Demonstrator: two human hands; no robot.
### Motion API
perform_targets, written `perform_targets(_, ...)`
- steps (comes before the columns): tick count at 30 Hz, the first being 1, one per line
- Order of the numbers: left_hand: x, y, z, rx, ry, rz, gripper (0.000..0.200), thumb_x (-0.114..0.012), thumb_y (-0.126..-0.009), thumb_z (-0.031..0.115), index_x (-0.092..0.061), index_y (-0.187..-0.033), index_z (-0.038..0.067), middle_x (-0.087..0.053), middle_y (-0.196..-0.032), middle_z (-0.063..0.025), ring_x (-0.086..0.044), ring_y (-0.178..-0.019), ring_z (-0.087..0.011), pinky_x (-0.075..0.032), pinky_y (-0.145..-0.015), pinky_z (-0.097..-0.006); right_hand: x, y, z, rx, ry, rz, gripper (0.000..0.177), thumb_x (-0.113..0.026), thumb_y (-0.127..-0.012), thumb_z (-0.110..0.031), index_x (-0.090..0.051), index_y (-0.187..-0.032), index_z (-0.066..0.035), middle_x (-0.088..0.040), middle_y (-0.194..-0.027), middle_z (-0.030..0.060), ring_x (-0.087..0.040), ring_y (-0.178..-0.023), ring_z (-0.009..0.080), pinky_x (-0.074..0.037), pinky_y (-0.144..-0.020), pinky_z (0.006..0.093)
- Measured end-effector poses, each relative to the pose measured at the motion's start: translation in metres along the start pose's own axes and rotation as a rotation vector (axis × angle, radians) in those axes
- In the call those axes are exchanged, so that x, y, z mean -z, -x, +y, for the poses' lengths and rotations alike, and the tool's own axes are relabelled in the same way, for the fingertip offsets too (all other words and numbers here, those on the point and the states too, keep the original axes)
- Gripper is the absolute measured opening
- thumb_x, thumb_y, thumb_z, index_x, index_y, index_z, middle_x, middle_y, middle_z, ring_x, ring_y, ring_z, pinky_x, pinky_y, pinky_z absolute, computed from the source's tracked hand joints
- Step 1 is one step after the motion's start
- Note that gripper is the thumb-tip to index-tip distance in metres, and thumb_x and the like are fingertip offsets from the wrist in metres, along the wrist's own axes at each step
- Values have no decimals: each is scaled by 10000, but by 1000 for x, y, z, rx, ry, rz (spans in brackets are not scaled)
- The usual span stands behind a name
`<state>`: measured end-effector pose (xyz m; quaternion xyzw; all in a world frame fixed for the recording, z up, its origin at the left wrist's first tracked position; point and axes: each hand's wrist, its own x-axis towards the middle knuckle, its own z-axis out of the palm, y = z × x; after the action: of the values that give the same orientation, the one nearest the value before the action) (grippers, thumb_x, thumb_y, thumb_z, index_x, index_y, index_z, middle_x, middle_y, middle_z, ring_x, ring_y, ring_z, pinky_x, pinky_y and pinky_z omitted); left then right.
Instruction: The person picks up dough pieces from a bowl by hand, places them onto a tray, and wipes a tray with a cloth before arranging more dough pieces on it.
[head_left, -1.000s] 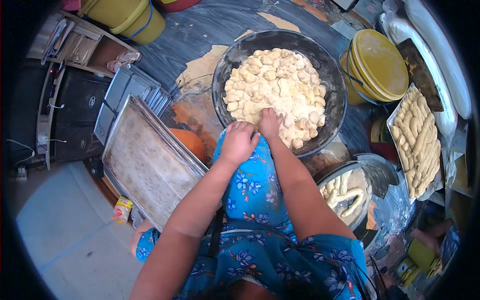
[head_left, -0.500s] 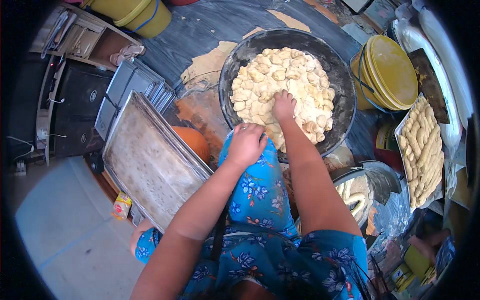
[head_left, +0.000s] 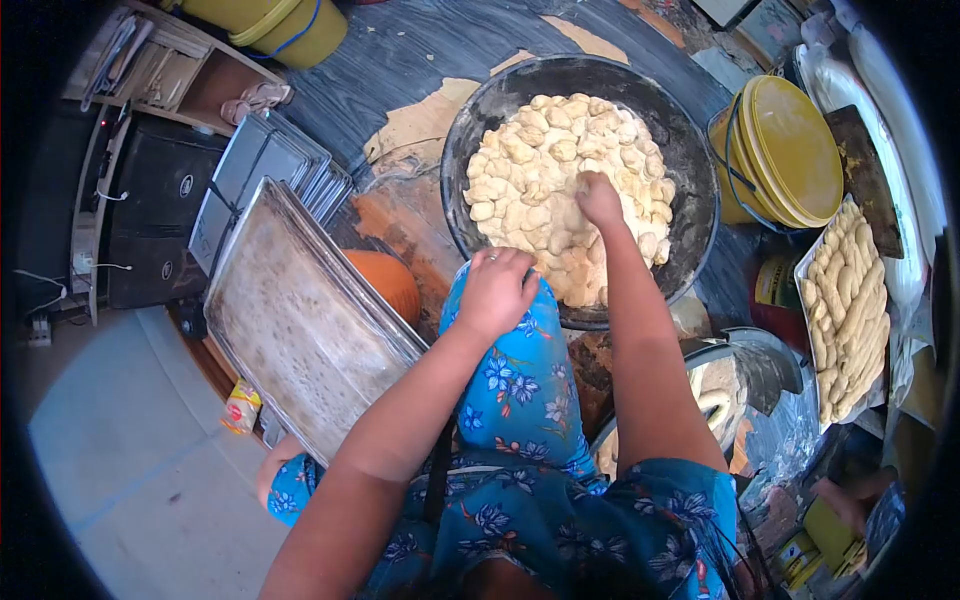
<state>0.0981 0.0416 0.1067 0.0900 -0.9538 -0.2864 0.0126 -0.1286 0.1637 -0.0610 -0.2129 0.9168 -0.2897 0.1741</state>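
Note:
A wide black basin (head_left: 692, 190) holds many pale, floured dough pieces (head_left: 520, 150). Above the pieces near the basin's middle is my right hand (head_left: 597, 198), its fingers curled together; what they hold, if anything, is hidden. Light powder shows on the dough below and left of it. My left hand (head_left: 502, 290) rests on my knee, on the blue flowered cloth (head_left: 520, 385), beside the basin's near rim. It holds nothing, and its fingers are slightly spread.
Metal trays (head_left: 310, 320) lean at the left beside an orange object (head_left: 388, 285). At the right are a lidded yellow bucket (head_left: 790, 150), a tray of twisted dough (head_left: 845, 310) and a container with dough strips (head_left: 715, 385). Black cabinets (head_left: 160, 210) stand far left.
My right hand has moved right and its fingers have curled in. Powder now covers more of the dough in the lower middle. My left hand stays on the knee.

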Motion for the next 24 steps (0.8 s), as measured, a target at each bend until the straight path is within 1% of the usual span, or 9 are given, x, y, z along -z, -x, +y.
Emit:
perform_targets(3, 0, 0, -1, -6, -4, 10, 198, -609, -851, 215, -639, -944, 43, -640, -981, -132, -565, -1020, -325, -374, -960, -426, -33, -1, -2, 182, 385, 227, 392, -587, -782, -104, -585, -1172, -134, -553, -1257, 85, -576, -1048, 313, -485, -855, 446)
perform_targets(6, 2, 1, 1, 1, -3, 3, 204, -608, -851, 217, -634, -946, 38, -638, -986, -138, -564, -1021, -329, -375, -960, -426, -43, 2, -18, 4, 411, 107, 348, -518, -832, -117, -590, -1171, -148, -553, -1179, 57, -537, -1085, 255, -443, -881, 433)
perform_targets(7, 3, 0, 1, 6, -3, 1, 207, -608, -852, 218, -633, -947, 36, -637, -988, -141, -564, -1022, -331, -375, -961, -426, -48, 0, -22, -68, 347, 131, 310, -528, -837, -137, -601, -1137, -147, -553, -1106, 57, -546, -1062, 254, -431, -887, 435)
perform_targets(10, 2, 1, 0, -1, -4, 20, 209, -609, -853, 219, -633, -945, 33, -636, -991, -148, -562, -1024, -339, -374, -963, -429, -40, 3, -19, -147, 463, 57, 284, -556, -827, -159, -604, -1106, -138, -556, -1097, 61, -567, -1021, 257, -439, -872, 434)
perform_targets(13, 3, 0, 1, 7, -4, 15, 207, -609, -852, 220, -636, -936, 34, -637, -987, -150, -560, -1025, -344, -374, -963, -430, -22, 19, -13, -98, 370, 212, 268, -628, -783, -195, -625, -1039, -116, -563, -1048, 91, -588, -965, 277, -458, -835, 442)
perform_targets(16, 4, 0, 1, 12, 13, 10, 205, -606, -855, 221, -638, -931, 34, -637, -984, -150, -560, -1022, -344, -372, -965, -434, -23, 17, 13, -159, -49, 220, 245, -676, -734, -183, -639, -957, -89, -564, -998, 114, -588, -924, 293, -465, -814, 443)
perform_targets(19, 2, 0, -1, 16, 7, 2, 202, -604, -856, 220, -639, -933, 37, -638, -980, -149, -561, -1018, -342, -373, -959, -432, -33, 23, 40, -51, -387, 341, 193, -681, -720, -149, -637, -890, -70, -569, -973, 118, -580, -883, 308, -468, -790, 450)
perform_targets(22, 1, 0, -1, 9, 11, 12, 197, -603, -857, 217, -641, -933, 39, -641, -970, -142, -564, -1012, -335, -375, -951, -427, -39, 35, 43, 62, -420, 449, 195, -661, -712, -94, -635, -904, -74, -584, -1022, 100, -566, -914, 295, -449, -826, 437)
perform_targets(24, 0, 0, -2, -9, 5, 36, 194, -604, -856, 216, -641, -932, 42, -643, -963, -137, -567, -1008, -331, -376, -947, -424, -40, 40, 27, 125, -146, 475, 201, -627, -735, -85, -656, -934, -99, -593, -1058, 86, -554, -953, 281, -429, -858, 427)
